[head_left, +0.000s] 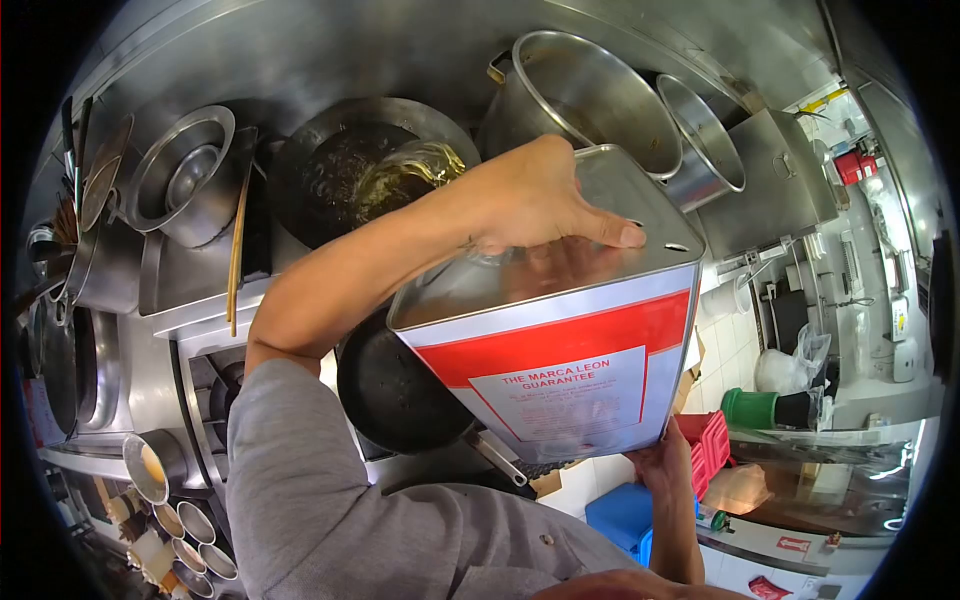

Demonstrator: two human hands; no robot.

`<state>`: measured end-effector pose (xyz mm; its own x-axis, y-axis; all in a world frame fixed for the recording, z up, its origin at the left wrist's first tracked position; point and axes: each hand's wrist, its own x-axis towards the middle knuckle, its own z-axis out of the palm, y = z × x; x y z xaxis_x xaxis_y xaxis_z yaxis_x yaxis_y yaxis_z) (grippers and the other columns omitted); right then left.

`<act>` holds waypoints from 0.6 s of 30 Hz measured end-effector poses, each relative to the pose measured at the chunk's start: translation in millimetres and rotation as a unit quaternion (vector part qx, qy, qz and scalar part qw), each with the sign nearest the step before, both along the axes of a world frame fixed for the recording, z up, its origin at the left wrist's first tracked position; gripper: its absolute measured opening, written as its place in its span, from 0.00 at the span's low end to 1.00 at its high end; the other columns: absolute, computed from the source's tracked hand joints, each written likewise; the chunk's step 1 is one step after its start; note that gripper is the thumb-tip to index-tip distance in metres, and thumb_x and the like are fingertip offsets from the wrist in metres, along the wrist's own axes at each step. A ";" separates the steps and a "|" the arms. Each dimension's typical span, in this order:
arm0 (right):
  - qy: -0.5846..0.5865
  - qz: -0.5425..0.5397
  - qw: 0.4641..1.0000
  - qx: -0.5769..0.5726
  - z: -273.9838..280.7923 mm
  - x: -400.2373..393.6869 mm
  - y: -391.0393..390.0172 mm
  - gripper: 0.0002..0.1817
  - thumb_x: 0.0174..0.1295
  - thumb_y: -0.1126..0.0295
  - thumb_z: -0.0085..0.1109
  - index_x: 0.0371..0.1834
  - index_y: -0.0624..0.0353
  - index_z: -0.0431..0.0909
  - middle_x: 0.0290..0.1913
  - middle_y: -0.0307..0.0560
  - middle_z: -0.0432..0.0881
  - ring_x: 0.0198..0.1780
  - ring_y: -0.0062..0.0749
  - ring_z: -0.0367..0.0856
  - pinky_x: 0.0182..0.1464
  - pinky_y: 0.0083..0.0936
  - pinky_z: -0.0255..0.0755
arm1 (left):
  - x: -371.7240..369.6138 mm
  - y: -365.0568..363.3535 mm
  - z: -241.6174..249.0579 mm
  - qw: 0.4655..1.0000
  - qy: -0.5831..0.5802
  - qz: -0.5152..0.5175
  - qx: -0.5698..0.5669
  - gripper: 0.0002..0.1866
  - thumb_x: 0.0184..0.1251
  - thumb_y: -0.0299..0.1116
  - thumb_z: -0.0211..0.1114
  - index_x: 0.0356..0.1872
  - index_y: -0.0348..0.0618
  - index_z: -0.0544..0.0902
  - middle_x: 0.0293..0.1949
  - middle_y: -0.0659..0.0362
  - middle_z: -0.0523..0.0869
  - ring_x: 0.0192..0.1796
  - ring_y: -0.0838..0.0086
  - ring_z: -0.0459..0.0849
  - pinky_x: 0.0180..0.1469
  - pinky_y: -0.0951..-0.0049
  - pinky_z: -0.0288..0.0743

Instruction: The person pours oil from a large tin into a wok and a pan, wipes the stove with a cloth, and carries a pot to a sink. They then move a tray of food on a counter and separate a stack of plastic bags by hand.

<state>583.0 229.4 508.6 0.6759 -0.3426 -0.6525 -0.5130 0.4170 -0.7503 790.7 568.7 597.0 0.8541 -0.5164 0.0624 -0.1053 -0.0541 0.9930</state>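
Observation:
A large rectangular metal tin (555, 370) with a red and white label is tilted over the stove. My left hand (555, 205) grips its metal top, thumb pressed near the rim and fingers partly hidden. My right hand (665, 462) is closed around the tin's lower corner, its fingers mostly out of sight. Beyond my left forearm sits a dark wok (300, 180). Clear yellowish liquid (415, 170) streams and ripples in it; my arm hides the tin's opening. A black frying pan (390, 395) lies beneath the tin, partly covered.
Two big steel pots (590, 90) (705, 135) stand at the back right. On the left are a steel bowl (180, 165), wooden chopsticks (240, 240) and hanging pans (60, 365). Several small containers (195, 520) sit lower left. A blue bin (615, 510) is at lower right.

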 end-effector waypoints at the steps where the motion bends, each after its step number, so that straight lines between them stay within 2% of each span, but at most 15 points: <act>1: -0.003 -0.001 1.000 -0.009 3.5 -0.9 1.4 0.24 0.69 0.55 0.39 0.57 0.65 0.65 0.53 0.60 0.74 0.51 0.53 0.77 0.52 0.54 0.72 | -3.2 1.1 2.9 1.000 0.020 -0.001 0.010 0.26 0.41 0.46 0.78 0.22 0.29 0.77 0.19 0.57 0.78 0.22 0.76 0.77 0.20 0.75 0.69; 3: -0.008 0.001 1.000 -0.009 6.8 -0.8 1.9 0.24 0.70 0.55 0.38 0.57 0.66 0.65 0.53 0.60 0.74 0.51 0.53 0.77 0.52 0.54 0.72 | -5.4 2.2 4.9 0.999 0.037 0.000 0.018 0.26 0.41 0.46 0.78 0.22 0.29 0.77 0.19 0.57 0.78 0.22 0.76 0.76 0.21 0.75 0.69; 5: -0.010 0.002 1.000 -0.006 9.1 -2.7 3.4 0.24 0.70 0.56 0.38 0.57 0.66 0.65 0.53 0.60 0.74 0.51 0.53 0.77 0.52 0.53 0.72 | -6.9 1.0 1.8 0.996 0.070 -0.031 -0.038 0.27 0.41 0.46 0.78 0.23 0.29 0.78 0.20 0.57 0.78 0.22 0.76 0.77 0.20 0.75 0.70; 8: -0.016 0.002 1.000 -0.008 14.5 -4.2 4.0 0.23 0.70 0.56 0.38 0.56 0.66 0.65 0.52 0.60 0.74 0.51 0.53 0.77 0.52 0.53 0.73 | -6.4 -0.2 -0.7 1.000 0.000 0.005 -0.003 0.28 0.41 0.46 0.78 0.24 0.26 0.77 0.20 0.54 0.79 0.22 0.72 0.80 0.16 0.73 0.74; 11: -0.006 0.014 1.000 -0.027 16.8 -7.3 0.9 0.23 0.69 0.57 0.39 0.56 0.65 0.66 0.51 0.59 0.75 0.51 0.52 0.78 0.52 0.53 0.73 | -11.2 1.8 4.5 0.999 0.038 -0.011 -0.022 0.29 0.42 0.45 0.77 0.25 0.24 0.76 0.20 0.52 0.79 0.23 0.71 0.81 0.17 0.72 0.75; 18: 0.008 0.002 0.999 -0.036 25.6 -10.3 -4.0 0.21 0.68 0.58 0.42 0.56 0.64 0.68 0.51 0.58 0.76 0.50 0.50 0.78 0.52 0.55 0.71 | -11.7 1.2 1.4 0.999 0.040 -0.017 -0.015 0.29 0.44 0.46 0.77 0.26 0.23 0.76 0.20 0.53 0.78 0.22 0.72 0.79 0.17 0.73 0.73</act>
